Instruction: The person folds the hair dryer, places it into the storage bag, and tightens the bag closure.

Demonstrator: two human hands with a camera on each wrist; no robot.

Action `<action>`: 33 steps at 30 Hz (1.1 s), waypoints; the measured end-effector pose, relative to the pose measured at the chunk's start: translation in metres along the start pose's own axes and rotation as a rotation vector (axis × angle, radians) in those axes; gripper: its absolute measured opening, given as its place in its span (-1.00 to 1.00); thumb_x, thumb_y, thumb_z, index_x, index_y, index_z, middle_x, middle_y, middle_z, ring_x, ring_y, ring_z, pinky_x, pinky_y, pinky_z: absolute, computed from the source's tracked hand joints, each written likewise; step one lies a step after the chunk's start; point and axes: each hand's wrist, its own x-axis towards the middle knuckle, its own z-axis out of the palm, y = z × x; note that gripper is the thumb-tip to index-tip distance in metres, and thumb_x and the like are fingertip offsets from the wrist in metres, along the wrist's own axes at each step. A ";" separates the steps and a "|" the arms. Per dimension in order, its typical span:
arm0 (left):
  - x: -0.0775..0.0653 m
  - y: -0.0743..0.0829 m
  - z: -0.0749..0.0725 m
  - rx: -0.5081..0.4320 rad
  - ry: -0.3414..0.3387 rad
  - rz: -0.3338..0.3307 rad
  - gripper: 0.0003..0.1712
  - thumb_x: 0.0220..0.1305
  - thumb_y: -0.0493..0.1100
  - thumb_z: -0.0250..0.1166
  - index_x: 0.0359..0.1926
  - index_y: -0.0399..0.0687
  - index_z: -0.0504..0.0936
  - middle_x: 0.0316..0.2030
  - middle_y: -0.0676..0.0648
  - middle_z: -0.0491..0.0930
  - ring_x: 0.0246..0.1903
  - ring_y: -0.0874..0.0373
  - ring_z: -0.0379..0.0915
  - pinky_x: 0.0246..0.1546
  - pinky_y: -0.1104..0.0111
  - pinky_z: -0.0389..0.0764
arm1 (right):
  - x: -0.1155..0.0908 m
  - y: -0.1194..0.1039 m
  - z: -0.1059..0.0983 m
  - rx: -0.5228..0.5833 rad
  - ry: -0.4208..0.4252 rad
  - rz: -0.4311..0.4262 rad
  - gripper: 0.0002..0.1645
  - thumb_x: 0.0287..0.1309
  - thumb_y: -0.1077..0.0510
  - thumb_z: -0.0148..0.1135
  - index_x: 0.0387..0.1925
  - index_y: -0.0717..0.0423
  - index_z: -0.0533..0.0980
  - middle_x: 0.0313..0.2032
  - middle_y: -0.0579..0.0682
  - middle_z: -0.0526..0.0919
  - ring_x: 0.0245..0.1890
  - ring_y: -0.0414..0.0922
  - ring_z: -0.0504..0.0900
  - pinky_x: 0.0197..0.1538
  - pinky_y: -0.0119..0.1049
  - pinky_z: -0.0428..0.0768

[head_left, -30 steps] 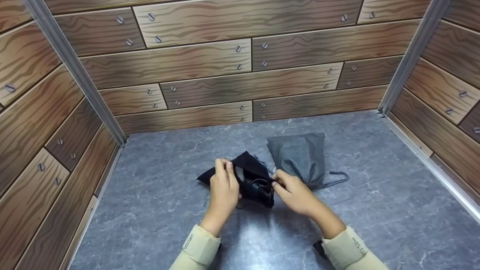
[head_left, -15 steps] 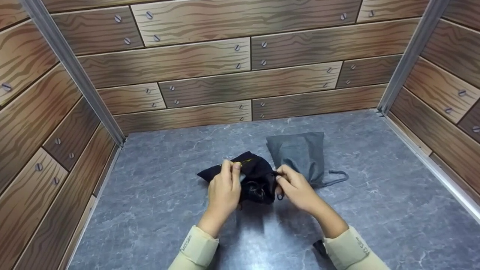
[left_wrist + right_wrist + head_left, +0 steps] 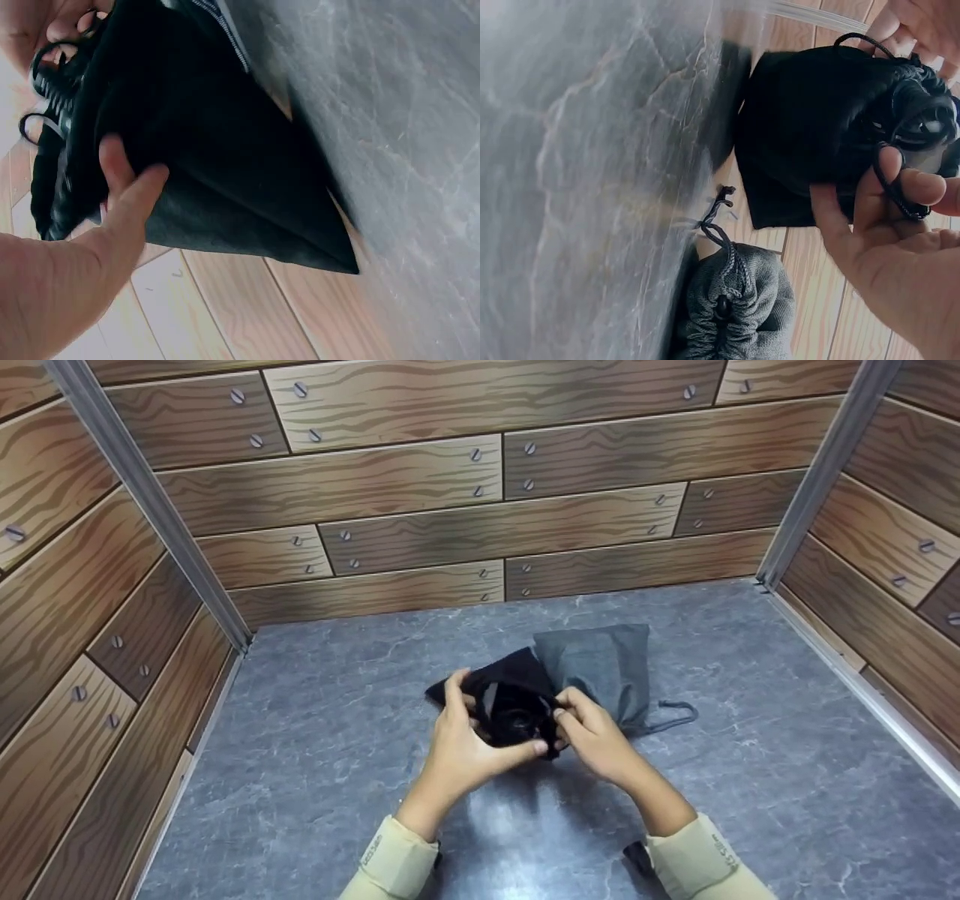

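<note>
A black drawstring pouch (image 3: 510,697) is held up off the grey marble-look tabletop (image 3: 330,780) between both hands. My left hand (image 3: 469,742) grips its left side and gathered mouth, thumb reaching across under the opening; in the left wrist view its fingers (image 3: 131,187) curl into the black pouch (image 3: 225,150). My right hand (image 3: 581,727) pinches the mouth's right edge, and in the right wrist view its fingers (image 3: 900,180) hold the black cord at the black pouch (image 3: 817,127). A grey drawstring pouch (image 3: 600,671) lies just behind, beside the right hand.
The grey pouch (image 3: 735,307) has its mouth cinched, and its cord (image 3: 671,712) loops out to the right. Wood-plank walls (image 3: 480,495) with metal corner posts close in the tabletop at the back, left and right.
The black pouch has been lifted and drawn in toward the grey pouch. My left hand slid from the pouch's top edge to wrap under its mouth, and both hands came closer together.
</note>
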 end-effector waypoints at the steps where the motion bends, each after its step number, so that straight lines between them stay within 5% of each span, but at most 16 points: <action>1: 0.000 -0.001 0.001 0.015 0.002 0.008 0.55 -0.40 0.49 0.74 0.56 0.12 0.11 -0.06 -0.03 0.58 -0.14 0.17 0.53 -0.06 0.25 0.63 | 0.000 0.000 0.000 0.003 0.002 -0.004 -0.85 0.60 0.30 -0.05 -0.12 0.28 0.45 -0.54 -0.03 0.42 -0.50 -0.18 0.49 -0.26 -0.28 0.71; 6: 0.001 -0.005 0.004 0.035 0.008 0.052 0.42 -0.37 0.28 0.80 0.50 0.08 0.23 -0.07 -0.02 0.61 -0.09 0.16 0.53 0.01 0.21 0.61 | -0.001 0.000 -0.002 0.019 -0.015 -0.017 -0.84 0.60 0.29 -0.05 -0.10 0.31 0.45 -0.54 -0.07 0.38 -0.51 -0.22 0.46 -0.24 -0.29 0.72; 10: 0.003 -0.006 0.004 0.044 0.009 0.099 0.08 -0.25 0.16 0.77 0.30 0.03 0.45 -0.01 0.02 0.66 -0.06 0.17 0.56 0.02 0.23 0.63 | -0.002 -0.002 -0.005 0.011 -0.011 -0.020 -0.82 0.61 0.28 -0.05 -0.07 0.33 0.45 -0.53 -0.08 0.39 -0.49 -0.20 0.47 -0.23 -0.30 0.71; 17: 0.007 -0.016 0.002 -0.006 0.091 0.151 -0.55 -0.01 -0.12 0.66 -0.14 -0.12 0.64 -0.36 0.00 0.61 -0.44 0.15 0.56 -0.39 0.34 0.68 | -0.005 0.001 -0.017 -0.009 0.009 -0.010 -0.85 0.60 0.28 0.00 -0.08 0.32 0.46 -0.41 0.07 0.55 -0.44 -0.18 0.58 -0.28 -0.37 0.66; 22: 0.010 -0.021 -0.006 -0.088 0.069 0.053 -0.56 0.09 -0.20 0.65 -0.04 -0.12 0.67 -0.28 -0.09 0.63 -0.40 0.14 0.63 -0.28 0.21 0.75 | -0.007 0.005 -0.026 -0.025 0.054 -0.003 -0.89 0.57 0.28 0.07 -0.10 0.25 0.52 -0.41 0.19 0.63 -0.48 -0.16 0.57 -0.37 -0.40 0.58; 27: 0.009 -0.025 -0.011 -0.231 -0.012 -0.044 -0.46 0.03 -0.37 0.65 0.05 -0.17 0.67 -0.17 -0.19 0.68 -0.27 0.11 0.71 -0.18 0.32 0.76 | -0.007 0.006 -0.029 -0.038 0.081 0.007 -0.89 0.54 0.28 0.12 -0.09 0.25 0.55 -0.41 0.20 0.65 -0.48 -0.16 0.59 -0.39 -0.41 0.56; 30: 0.010 -0.026 -0.011 -0.266 -0.052 -0.026 -0.60 0.10 -0.47 0.55 -0.02 -0.30 0.69 -0.18 -0.30 0.72 -0.25 0.07 0.73 -0.16 0.33 0.78 | -0.006 0.005 -0.029 -0.055 0.092 0.027 -0.89 0.54 0.29 0.13 -0.09 0.25 0.56 -0.38 0.17 0.68 -0.45 -0.14 0.64 -0.36 -0.40 0.61; 33: 0.010 -0.027 -0.010 -0.183 -0.078 -0.004 -0.74 0.14 -0.47 0.48 -0.12 -0.34 0.69 -0.23 -0.31 0.73 -0.29 0.08 0.69 -0.18 0.30 0.77 | -0.006 0.005 -0.029 -0.045 0.102 0.043 -0.88 0.55 0.28 0.13 -0.08 0.27 0.56 -0.33 0.17 0.69 -0.37 -0.07 0.69 -0.28 -0.29 0.73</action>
